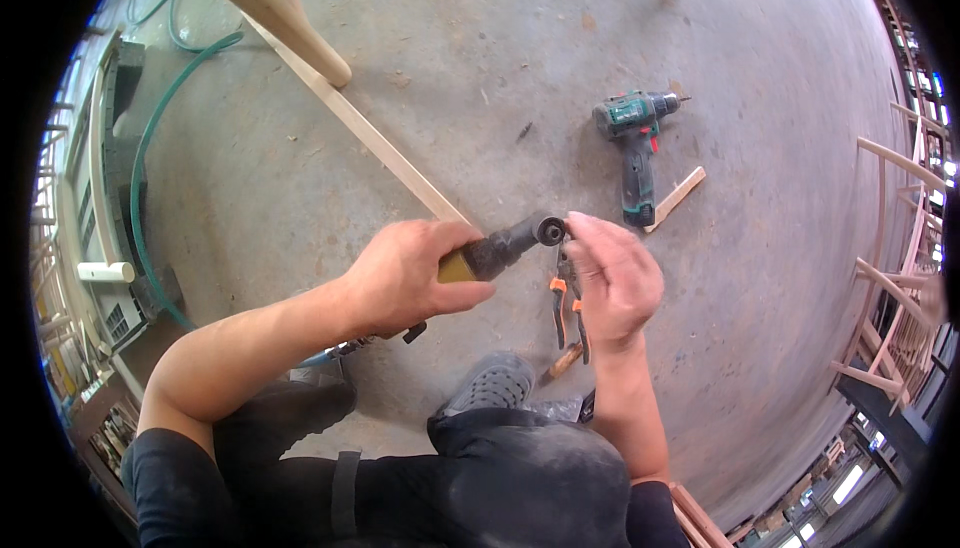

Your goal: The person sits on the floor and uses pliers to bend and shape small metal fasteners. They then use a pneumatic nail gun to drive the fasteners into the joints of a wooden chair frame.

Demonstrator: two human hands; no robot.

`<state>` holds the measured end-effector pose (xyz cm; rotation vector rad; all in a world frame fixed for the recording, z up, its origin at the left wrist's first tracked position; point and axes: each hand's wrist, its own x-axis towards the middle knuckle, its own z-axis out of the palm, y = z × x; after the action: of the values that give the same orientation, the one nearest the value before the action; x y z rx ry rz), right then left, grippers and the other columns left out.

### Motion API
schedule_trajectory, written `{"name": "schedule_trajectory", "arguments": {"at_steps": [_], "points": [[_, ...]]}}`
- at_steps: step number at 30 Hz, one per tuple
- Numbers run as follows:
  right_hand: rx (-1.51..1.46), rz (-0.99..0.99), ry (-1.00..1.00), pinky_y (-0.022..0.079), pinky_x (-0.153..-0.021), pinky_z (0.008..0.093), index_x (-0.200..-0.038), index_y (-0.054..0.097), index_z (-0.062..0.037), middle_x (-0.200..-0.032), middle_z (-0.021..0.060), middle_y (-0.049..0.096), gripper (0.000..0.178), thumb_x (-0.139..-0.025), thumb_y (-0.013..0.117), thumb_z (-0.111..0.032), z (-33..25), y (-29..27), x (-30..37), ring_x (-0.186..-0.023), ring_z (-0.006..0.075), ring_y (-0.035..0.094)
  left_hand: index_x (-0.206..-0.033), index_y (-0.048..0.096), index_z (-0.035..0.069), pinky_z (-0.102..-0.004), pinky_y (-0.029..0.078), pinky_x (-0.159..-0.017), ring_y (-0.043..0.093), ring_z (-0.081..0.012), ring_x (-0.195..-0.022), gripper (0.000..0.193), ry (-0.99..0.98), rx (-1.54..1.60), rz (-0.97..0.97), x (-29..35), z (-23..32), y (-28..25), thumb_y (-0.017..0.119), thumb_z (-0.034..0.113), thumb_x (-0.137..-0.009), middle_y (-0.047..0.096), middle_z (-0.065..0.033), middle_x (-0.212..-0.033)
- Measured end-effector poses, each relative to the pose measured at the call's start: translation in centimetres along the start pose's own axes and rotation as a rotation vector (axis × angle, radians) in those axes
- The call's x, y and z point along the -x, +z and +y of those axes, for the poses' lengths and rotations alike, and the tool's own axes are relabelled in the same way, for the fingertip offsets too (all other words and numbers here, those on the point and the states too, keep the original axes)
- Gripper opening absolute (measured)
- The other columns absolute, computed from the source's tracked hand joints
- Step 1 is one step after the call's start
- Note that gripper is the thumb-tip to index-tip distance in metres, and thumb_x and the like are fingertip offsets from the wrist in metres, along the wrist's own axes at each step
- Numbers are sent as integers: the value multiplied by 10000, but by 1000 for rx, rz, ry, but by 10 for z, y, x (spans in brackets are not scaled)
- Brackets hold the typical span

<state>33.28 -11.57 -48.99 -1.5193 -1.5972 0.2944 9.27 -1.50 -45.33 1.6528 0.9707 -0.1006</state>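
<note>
My left hand (395,268) is wrapped round the yellow body of an angle-head power tool (505,248) with a black neck. The tool's round head faces up, showing a hollow centre. Close to that head, my right hand (620,278) has its thumb and fingertips drawn together; whatever they hold, if anything, is too small to make out. Partly below the right hand lie pliers (558,310) with orange and black handles. A short wooden handle (563,361) rests on the floor near my shoe (495,383).
A green and black cordless drill (637,148) lies on the concrete floor beside a wood offcut (680,196). A long wooden strip (365,133) runs away to the far left, under a round wooden leg (290,33). A green hose (145,158) curves along the left; wooden frames (890,288) stand right.
</note>
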Motion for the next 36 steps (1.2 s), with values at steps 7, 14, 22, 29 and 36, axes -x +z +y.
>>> {"name": "schedule_trajectory", "arguments": {"at_steps": [7, 14, 22, 29, 36], "points": [[102, -224, 370, 585, -881, 408, -1241, 728, -74, -1196, 129, 715, 306, -937, 736, -34, 68, 44, -17, -1048, 325, 711, -1148, 726, -19, -376, 529, -773, 647, -257, -809, 490, -16, 176, -13, 11, -14, -1, 837, 349, -844, 662, -131, -876], [334, -464, 78, 581, -927, 445, -1292, 705, -182, -1270, 66, 650, 384, -923, 739, -80, 112, 91, -54, -1158, 317, 662, -1139, 723, -28, -355, 519, -753, 612, -202, -788, 493, -132, 312, 53, 29, -28, 2, 830, 351, -842, 640, -114, -851], [469, -622, 174, 569, -826, 406, -1139, 721, -124, -1126, 84, 691, 182, -960, 731, -154, 119, 94, -71, -987, 281, 709, -1144, 713, -40, -347, 521, -752, 608, -190, -788, 518, -93, 357, 124, 40, -40, 10, 838, 359, -838, 641, -107, -850], [-380, -209, 455, 482, -614, 241, -1055, 743, -25, -893, 45, 724, 146, -915, 766, 10, 16, 10, -29, -710, 111, 627, -1126, 693, -46, -301, 502, -708, 575, -132, -783, 527, -34, 466, 128, 41, -32, 22, 859, 376, -858, 600, -46, -831], [-112, -140, -25, 563, -640, 338, -990, 753, -48, -944, 81, 732, 243, -796, 852, 58, -40, -27, -23, -774, 216, 707, -1130, 697, -34, -324, 528, -750, 607, -158, -794, 487, -60, 351, 104, 40, -12, 29, 851, 320, -834, 626, -74, -838]]}}
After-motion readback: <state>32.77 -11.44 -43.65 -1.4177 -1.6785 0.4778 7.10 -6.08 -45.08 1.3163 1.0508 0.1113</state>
